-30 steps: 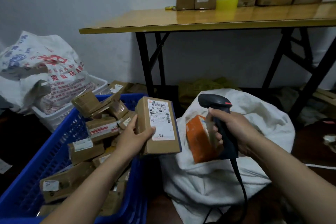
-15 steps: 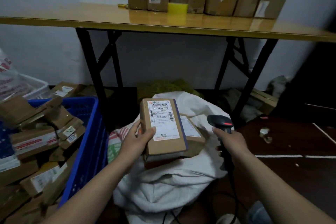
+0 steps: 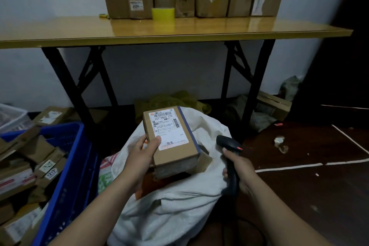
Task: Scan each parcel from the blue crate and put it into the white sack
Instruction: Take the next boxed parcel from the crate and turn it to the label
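Note:
My left hand [image 3: 142, 155] grips a brown cardboard parcel [image 3: 175, 153] with a white shipping label facing up, held over the open mouth of the white sack [image 3: 175, 209]. Another brown parcel lies in the sack under it, mostly hidden. My right hand [image 3: 240, 170] grips the black barcode scanner [image 3: 229, 145] by its handle, just right of the parcel, over the sack's right edge. The blue crate [image 3: 69, 166] stands at the lower left, holding several brown parcels [image 3: 24, 168] with labels.
A yellow-topped folding table [image 3: 179, 30] with black legs stands behind the sack, carrying several open cardboard boxes and a yellow tape roll [image 3: 163, 13]. A flat box [image 3: 273, 104] and bags lie under it. White tape lines cross the dark floor at right.
My left hand has carried the parcel from beside the crate rightward to above the sack. The scanner hand has dropped lower to the right. The view has swung right.

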